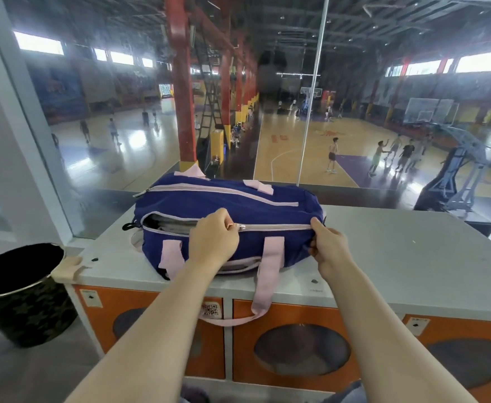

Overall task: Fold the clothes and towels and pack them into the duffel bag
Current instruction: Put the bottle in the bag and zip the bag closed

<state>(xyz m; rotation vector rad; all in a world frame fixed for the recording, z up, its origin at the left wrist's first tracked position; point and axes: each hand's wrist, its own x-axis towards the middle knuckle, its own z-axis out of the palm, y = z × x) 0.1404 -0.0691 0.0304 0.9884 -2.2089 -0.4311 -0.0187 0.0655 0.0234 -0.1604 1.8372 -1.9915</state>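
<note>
Left hand [213, 242] pinching zipper pull [242, 227], right hand [327, 245] gripping duffel bag [226, 210] end

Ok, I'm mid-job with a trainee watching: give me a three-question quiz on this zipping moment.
1. True or false: the duffel bag main zip is fully closed.
2. Which hand pinches the zipper pull? A) left hand B) right hand
3. Fill in: the right hand grips the bag's ____ end.

Key:
1. False; a gap at the left end shows grey fabric.
2. A.
3. Right.
</note>
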